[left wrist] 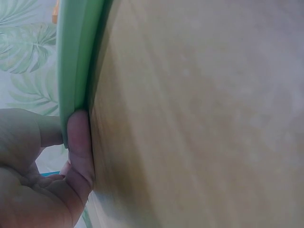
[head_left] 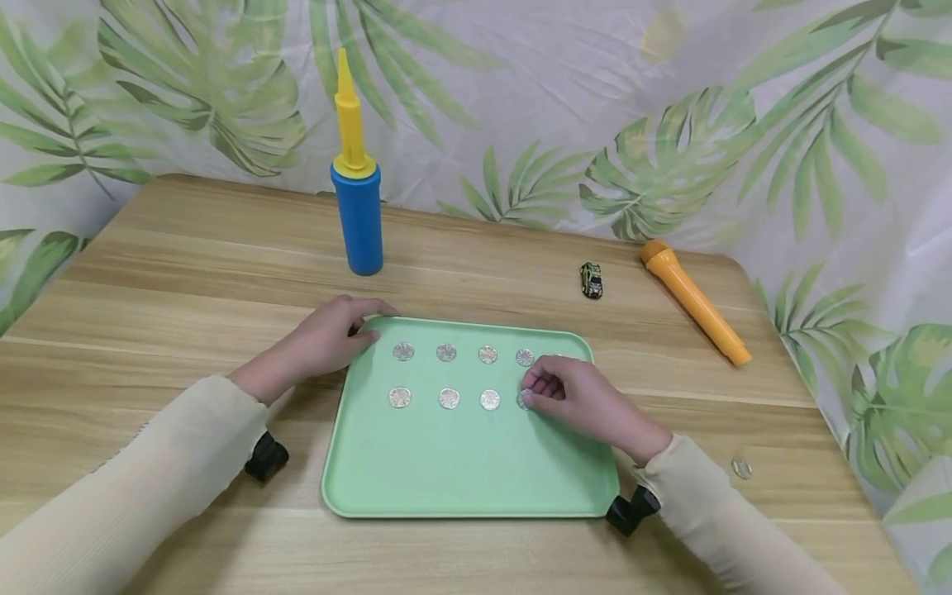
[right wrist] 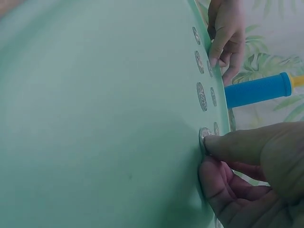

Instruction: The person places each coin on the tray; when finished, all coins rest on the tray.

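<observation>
A light green tray bears silvery coins in two rows, among them a coin at the near row's left end. At the tray's upper left corner my left hand grips the rim; the left wrist view shows the thumb on one side of the rim and a finger on the other. My right hand is over the right part of the tray, fingers curled. Its thumb and forefinger pinch a coin at the near row's right end, against the tray. The hand partly covers another coin in the far row.
Behind the tray stands a blue and yellow hand pump. A small toy car and an orange toy microphone lie at the back right. One loose coin is on the wooden table, beyond my right sleeve.
</observation>
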Available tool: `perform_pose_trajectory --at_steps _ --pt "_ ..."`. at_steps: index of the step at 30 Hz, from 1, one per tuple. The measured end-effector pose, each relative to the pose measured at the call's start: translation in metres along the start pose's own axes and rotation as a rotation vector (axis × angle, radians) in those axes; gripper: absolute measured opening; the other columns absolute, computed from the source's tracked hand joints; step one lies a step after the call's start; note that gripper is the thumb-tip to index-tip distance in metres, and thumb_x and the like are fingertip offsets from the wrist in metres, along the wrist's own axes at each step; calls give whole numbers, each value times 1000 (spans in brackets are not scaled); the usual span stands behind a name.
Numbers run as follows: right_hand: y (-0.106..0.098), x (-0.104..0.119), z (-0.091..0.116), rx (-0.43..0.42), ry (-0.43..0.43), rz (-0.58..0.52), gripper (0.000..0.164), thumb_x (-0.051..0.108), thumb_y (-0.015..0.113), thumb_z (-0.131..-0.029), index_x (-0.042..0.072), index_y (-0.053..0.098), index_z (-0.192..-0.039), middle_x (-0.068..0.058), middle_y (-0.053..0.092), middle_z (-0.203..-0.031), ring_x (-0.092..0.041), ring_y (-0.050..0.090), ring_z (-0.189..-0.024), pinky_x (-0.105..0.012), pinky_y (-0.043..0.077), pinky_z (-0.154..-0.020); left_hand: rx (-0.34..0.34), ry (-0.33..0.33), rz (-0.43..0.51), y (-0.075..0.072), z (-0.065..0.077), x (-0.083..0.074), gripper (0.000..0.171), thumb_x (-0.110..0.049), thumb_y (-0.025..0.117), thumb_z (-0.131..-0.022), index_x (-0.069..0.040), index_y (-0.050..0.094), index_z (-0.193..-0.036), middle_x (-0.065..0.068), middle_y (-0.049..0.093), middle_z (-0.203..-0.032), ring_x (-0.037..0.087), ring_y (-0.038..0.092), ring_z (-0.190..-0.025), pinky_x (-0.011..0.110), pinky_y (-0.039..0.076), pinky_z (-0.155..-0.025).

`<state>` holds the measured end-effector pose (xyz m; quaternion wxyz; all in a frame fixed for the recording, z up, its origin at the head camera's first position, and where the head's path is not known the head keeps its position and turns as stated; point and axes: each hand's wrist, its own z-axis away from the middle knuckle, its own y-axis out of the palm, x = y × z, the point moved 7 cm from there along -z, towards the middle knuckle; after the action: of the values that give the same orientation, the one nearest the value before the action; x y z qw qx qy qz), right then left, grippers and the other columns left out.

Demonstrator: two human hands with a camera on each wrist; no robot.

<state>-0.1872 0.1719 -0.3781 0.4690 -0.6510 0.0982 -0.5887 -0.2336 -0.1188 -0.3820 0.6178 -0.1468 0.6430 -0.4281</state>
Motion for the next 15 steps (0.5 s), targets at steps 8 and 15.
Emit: perform_pose_trajectory --at_steps 8,15 --pt "-1 4 0 -4 -5 13 5 2 73 -94 3 72 -99 -7 71 -92 -10 61 -84 -20 54 -75 4 -3 4 1 0 2 38 -4 59 -103 -6 63 -141 9 53 -79 22 51 -75 31 43 -61" --pt "-3 0 2 -26 11 19 6 2 70 -97 4 74 -102 -6 73 -93 -10 62 -84 -21 54 -75 -5 1 -1 0 0 0 38 -3 59 -103 -6 64 -140 9 51 -80 23 49 -77 31 43 -62"
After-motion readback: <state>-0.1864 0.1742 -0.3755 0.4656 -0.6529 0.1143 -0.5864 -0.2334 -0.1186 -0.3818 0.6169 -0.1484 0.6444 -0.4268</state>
